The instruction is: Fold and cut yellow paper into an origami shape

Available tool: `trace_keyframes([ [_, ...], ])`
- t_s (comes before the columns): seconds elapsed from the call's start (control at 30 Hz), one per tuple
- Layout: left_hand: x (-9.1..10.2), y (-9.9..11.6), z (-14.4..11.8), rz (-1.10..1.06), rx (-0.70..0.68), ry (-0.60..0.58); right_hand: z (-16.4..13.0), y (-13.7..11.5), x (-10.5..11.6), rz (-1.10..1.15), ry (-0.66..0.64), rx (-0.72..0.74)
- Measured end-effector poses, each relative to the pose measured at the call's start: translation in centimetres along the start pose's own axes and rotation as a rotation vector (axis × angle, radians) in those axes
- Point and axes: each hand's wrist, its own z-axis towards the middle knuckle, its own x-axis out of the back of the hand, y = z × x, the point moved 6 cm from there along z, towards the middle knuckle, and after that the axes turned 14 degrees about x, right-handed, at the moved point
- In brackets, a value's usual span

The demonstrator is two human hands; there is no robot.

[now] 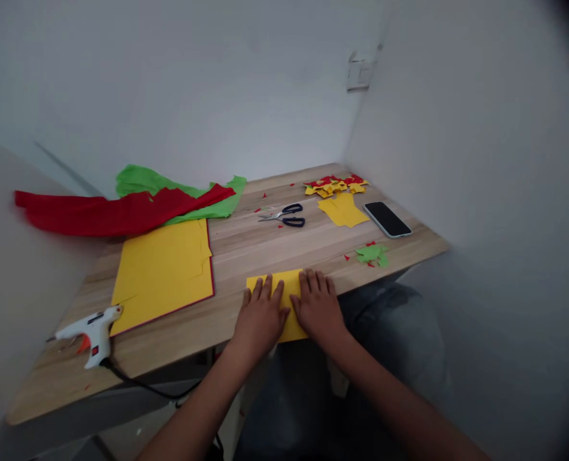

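Observation:
A small yellow sheet of paper (293,325) lies at the table's front edge, its near end reaching to the edge. My left hand (261,312) rests on its left side with the fingers spread. On its right side, my right hand (319,306) presses flat, fingers stretched out. Both thumbs point inward over the yellow sheet, and the two hands do not touch. Beyond the hands lie scissors (284,216) with dark handles, their blades pointing left.
Yellow sheets (162,269) lie left, beside a white glue gun (95,333) with a hanging cord. Red material (116,214) and green material (231,203) lie behind. Rightward are cut pieces (335,186), yellow pieces (343,210), green scraps (371,255) and a phone (387,219). Walls border the table.

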Motion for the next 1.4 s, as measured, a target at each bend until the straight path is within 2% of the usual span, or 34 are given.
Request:
trace_keyframes([
  [0.1,-0.8,-0.8,0.7,-0.027,-0.032,-0.003,1.9,1.2,1.1,0.102,-0.023,-0.028],
  [0.2,-0.7,-1.8,1.4,-0.061,-0.102,0.016,5.5,3.1,1.7,0.158,-0.046,-0.021],
  [0.3,-0.2,-2.4,2.5,-0.101,-0.215,0.004,9.0,3.7,0.8,0.257,-0.132,0.076],
  [0.4,0.6,-3.1,4.4,-0.132,-0.343,-0.018,10.5,3.3,0.3,0.287,-0.097,0.170],
  [0.53,1.5,-4.0,7.2,-0.145,-0.412,0.004,9.3,2.5,-0.3,0.267,-0.028,0.313],
  [0.6,1.5,-4.2,8.1,-0.150,-0.345,0.072,8.4,2.2,-0.7,0.249,-0.016,0.360],
  [0.73,1.0,-4.1,8.9,-0.174,-0.110,0.237,7.3,2.3,-1.2,0.213,0.023,0.352],
  [0.83,1.0,-3.8,9.2,-0.203,-0.060,0.280,7.2,2.4,-1.2,0.195,0.052,0.330],
  [1.0,1.6,-3.9,10.1,-0.263,-0.086,0.265,7.2,2.3,-0.6,0.205,0.098,0.326],
  [1.1,1.4,-4.1,10.5,-0.288,-0.088,0.229,6.9,2.6,-0.2,0.250,0.126,0.324],
  [1.27,0.1,-3.8,10.5,-0.301,-0.128,0.139,7.0,4.5,-0.1,0.335,0.190,0.270],
  [1.4,0.3,-3.3,11.1,-0.307,-0.174,0.100,8.5,5.5,-0.2,0.370,0.198,0.289],
])
